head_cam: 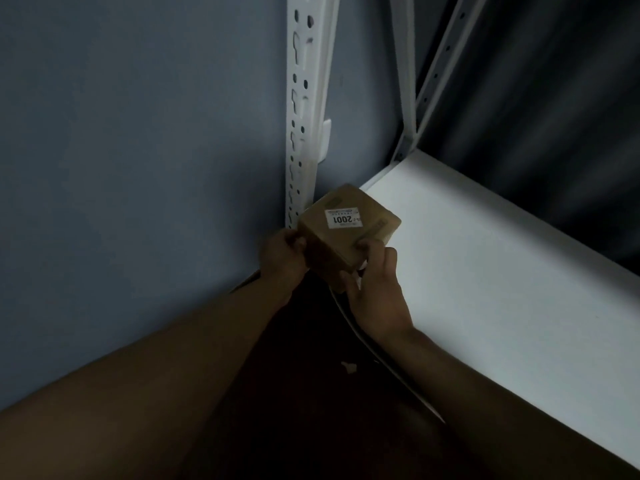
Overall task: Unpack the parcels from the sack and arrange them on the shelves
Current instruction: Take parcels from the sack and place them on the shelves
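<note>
Hands grip opposite sides of a small cardboard parcel (348, 230) at frame centre, left hand (284, 252) on its left face, right hand (375, 285) under its near corner, apparently steadying it for the white shelf (485, 265) just right.
</note>
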